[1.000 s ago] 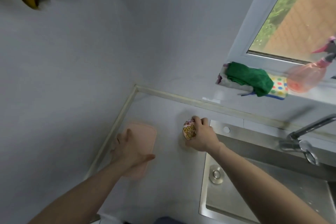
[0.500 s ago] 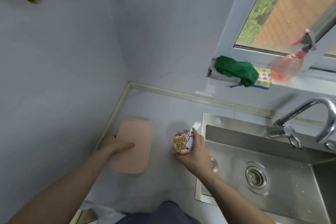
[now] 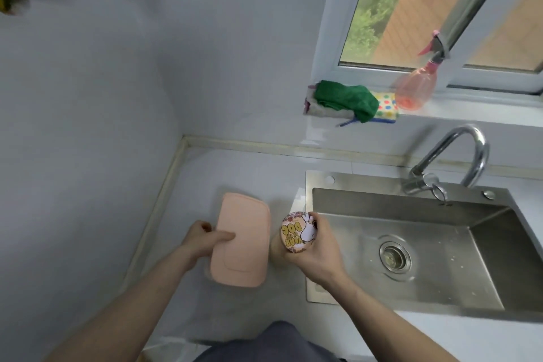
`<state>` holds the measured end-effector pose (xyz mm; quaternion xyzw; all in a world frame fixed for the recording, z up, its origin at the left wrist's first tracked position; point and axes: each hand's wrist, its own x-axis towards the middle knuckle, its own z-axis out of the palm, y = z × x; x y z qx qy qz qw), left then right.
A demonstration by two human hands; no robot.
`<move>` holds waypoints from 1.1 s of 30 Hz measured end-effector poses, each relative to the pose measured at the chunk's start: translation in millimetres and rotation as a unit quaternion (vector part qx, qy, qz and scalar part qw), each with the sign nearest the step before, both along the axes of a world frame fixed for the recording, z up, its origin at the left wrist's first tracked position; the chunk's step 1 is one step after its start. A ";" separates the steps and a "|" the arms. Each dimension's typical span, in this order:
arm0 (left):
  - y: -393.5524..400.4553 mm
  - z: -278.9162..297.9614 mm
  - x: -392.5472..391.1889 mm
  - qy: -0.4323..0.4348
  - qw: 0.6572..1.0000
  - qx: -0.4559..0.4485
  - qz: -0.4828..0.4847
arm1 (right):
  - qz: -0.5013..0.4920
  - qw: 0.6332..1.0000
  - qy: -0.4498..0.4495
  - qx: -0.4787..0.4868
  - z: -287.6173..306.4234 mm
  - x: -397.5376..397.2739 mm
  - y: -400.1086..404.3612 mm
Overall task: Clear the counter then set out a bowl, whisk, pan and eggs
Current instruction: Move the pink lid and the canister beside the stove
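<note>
A flat pink lidded box point(image 3: 242, 239) is held just above the white counter point(image 3: 235, 173), left of the sink. My left hand point(image 3: 204, 239) grips its left edge, thumb on the lid and fingers underneath. My right hand point(image 3: 318, 250) wraps around a round tin point(image 3: 298, 232) with a cartoon dog printed on its lid, holding it close beside the box at the sink's left rim. No bowl, whisk, pan or eggs are in view.
A steel sink point(image 3: 411, 256) with a curved tap point(image 3: 458, 156) fills the right. On the window sill lie a green cloth point(image 3: 346, 98), a spotted sponge point(image 3: 386, 107) and a pink spray bottle point(image 3: 415, 87). Walls close the counter's left and back.
Both hands have drawn the pink box and the tin back from the counter's far corner toward me. My left hand shifted from lying flat on the lid to gripping the box's edge.
</note>
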<state>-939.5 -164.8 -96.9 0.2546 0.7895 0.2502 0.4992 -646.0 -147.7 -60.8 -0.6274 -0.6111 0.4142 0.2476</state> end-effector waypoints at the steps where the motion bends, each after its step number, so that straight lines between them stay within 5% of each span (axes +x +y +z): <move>1: 0.1 4.0 4.6 0.007 1.000 0.010 -0.002 | -0.004 1.000 0.010 0.007 5.9 5.3 -2.7; 10: 31.2 64.2 114.5 -0.032 0.987 0.105 -0.120 | -0.138 0.985 0.011 0.099 72.5 116.7 -51.4; 20: 29.9 119.1 337.8 -0.097 0.941 0.129 -0.297 | -0.323 0.937 -0.036 0.128 122.1 289.0 -163.0; 33: -101.5 156.6 675.1 -0.179 0.812 0.106 -0.545 | -0.582 0.801 -0.048 0.132 146.2 504.2 -389.6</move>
